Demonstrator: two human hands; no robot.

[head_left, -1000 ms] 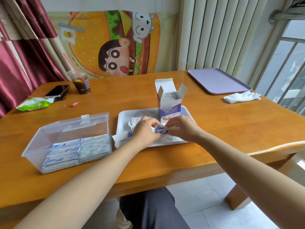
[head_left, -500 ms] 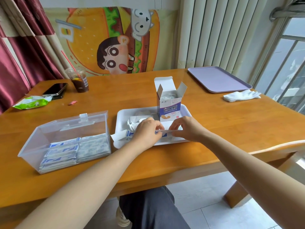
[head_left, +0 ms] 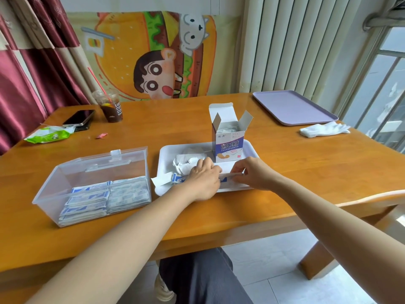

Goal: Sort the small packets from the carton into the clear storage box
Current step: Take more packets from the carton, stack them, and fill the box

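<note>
Pinching a thin stack of packets [head_left: 229, 174] by its ends, the left hand [head_left: 203, 178] and right hand [head_left: 252, 174] meet over the near edge of the tray [head_left: 166, 154]. Both hands' fingers curl onto the stack, whose long axis runs left to right. The box [head_left: 98, 163], open and part filled, lies left of the tray toward the table's [head_left: 306, 167] near left corner, so the left hand is nearer. The carton [head_left: 228, 145] stands upright just beyond the hands.
</note>
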